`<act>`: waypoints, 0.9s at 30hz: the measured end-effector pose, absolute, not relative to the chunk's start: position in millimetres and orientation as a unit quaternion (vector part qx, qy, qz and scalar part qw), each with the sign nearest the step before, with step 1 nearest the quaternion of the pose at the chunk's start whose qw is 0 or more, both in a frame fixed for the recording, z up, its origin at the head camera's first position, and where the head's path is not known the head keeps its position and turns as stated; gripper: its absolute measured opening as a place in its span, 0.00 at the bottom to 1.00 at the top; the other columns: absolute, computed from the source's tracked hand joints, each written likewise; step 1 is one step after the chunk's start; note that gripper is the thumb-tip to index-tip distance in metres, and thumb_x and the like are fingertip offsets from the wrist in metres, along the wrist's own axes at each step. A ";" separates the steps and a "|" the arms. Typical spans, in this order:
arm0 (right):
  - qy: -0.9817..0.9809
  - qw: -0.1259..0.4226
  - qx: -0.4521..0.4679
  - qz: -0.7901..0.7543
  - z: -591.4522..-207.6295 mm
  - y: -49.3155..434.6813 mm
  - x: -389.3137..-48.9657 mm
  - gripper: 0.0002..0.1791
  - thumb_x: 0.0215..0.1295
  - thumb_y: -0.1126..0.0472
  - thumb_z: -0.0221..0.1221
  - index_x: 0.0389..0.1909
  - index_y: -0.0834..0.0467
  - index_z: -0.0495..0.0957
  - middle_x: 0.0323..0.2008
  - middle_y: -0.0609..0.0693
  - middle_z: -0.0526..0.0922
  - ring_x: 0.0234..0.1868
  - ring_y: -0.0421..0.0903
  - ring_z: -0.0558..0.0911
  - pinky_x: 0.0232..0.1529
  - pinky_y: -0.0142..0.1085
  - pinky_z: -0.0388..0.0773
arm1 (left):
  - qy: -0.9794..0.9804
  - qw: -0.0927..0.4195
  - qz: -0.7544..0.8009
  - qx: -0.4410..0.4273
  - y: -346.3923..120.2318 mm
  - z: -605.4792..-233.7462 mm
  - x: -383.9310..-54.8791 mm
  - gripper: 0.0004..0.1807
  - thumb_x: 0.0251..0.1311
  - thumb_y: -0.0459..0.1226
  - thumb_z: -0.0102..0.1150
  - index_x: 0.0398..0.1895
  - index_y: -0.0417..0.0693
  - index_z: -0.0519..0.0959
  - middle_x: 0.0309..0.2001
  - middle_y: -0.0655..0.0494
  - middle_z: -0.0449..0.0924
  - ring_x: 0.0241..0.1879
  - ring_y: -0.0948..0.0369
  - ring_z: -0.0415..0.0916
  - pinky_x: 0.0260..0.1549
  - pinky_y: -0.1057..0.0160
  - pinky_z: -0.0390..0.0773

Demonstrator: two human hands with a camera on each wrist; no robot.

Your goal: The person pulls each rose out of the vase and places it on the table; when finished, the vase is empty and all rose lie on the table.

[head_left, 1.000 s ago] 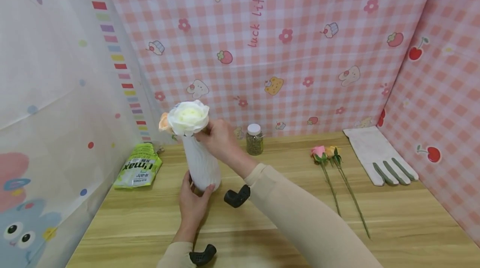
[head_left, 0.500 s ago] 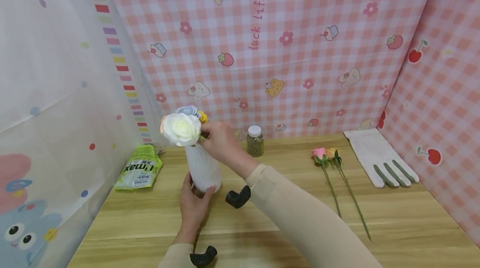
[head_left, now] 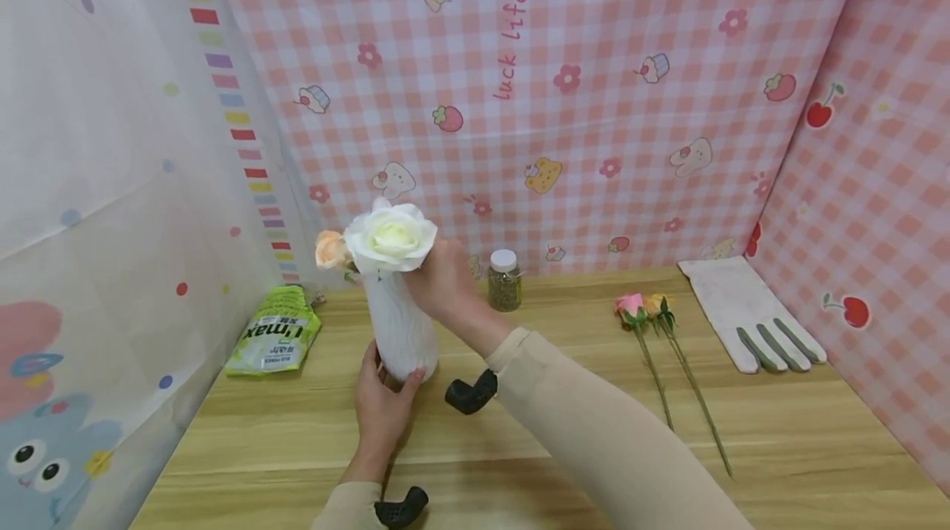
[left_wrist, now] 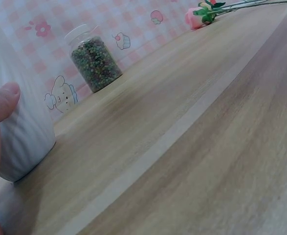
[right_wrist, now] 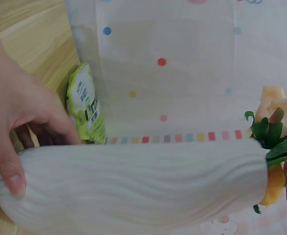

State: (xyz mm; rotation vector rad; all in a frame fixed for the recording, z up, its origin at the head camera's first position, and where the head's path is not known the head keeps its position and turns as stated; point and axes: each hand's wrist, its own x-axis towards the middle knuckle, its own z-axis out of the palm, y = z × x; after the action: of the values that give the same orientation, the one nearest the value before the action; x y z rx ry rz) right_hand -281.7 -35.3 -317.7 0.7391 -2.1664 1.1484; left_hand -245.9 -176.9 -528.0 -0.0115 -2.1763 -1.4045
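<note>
A white vase (head_left: 401, 328) with a rippled surface stands on the wooden table. My left hand (head_left: 382, 398) grips it near the base, thumb and fingers on either side. At the mouth, my right hand (head_left: 445, 279) pinches the green stem (right_wrist: 280, 159) of a large white flower (head_left: 391, 239); its fingertips are partly hidden behind the bloom in the head view. A peach flower (head_left: 330, 250) sticks out to the left of the white one. In the right wrist view, a yellow flower (right_wrist: 274, 183) shows at the mouth, close to my right fingers.
Left of the vase lies a green packet (head_left: 276, 332). A jar of green granules with a white lid (head_left: 505, 281) stands behind. On the right lie a pink rose (head_left: 631, 307), a yellow-orange flower (head_left: 656, 305) and a white-and-grey glove (head_left: 750, 311). Patterned cloths border the table.
The white flower dipped down and left toward me, uncovering blue and yellow blooms, then swung up and right, covering them again. My left hand keeps its hold on the vase.
</note>
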 end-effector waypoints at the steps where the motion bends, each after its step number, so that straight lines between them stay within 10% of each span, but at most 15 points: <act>1: -0.806 0.291 0.273 0.437 -316.9 -35.6 -280.2 0.05 0.64 0.65 0.60 0.40 0.60 0.81 0.30 0.52 0.85 0.28 0.42 0.83 0.27 0.28 0.78 | -0.808 0.266 -0.525 0.000 -177.3 -527.6 -245.4 0.47 0.51 0.42 0.72 0.71 0.40 0.57 0.65 0.41 0.65 0.64 0.51 0.65 0.60 0.54 0.71; 15: -0.796 0.344 0.273 0.417 -314.7 -22.8 -272.1 0.07 0.54 0.69 0.64 0.34 0.61 0.78 0.25 0.52 0.82 0.24 0.45 0.81 0.24 0.34 0.79 | -0.802 0.280 -0.528 0.008 -179.9 -526.3 -248.1 0.48 0.49 0.41 0.74 0.70 0.38 0.58 0.64 0.40 0.66 0.62 0.48 0.66 0.59 0.50 0.71; 27: -0.718 0.156 0.270 0.622 -318.9 -23.2 -287.8 0.07 0.73 0.64 0.50 0.42 0.63 0.75 0.32 0.56 0.83 0.34 0.46 0.84 0.37 0.34 0.83 | -0.798 0.278 -0.534 0.004 -176.2 -527.4 -247.6 0.47 0.49 0.39 0.74 0.70 0.39 0.59 0.63 0.40 0.67 0.61 0.48 0.68 0.58 0.52 0.72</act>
State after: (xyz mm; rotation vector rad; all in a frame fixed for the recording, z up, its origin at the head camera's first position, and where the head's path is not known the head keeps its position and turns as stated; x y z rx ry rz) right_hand -287.8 -23.2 -318.9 0.7739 -2.0557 1.7825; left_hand -247.6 -176.2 -527.4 0.0108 -2.1435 -1.4339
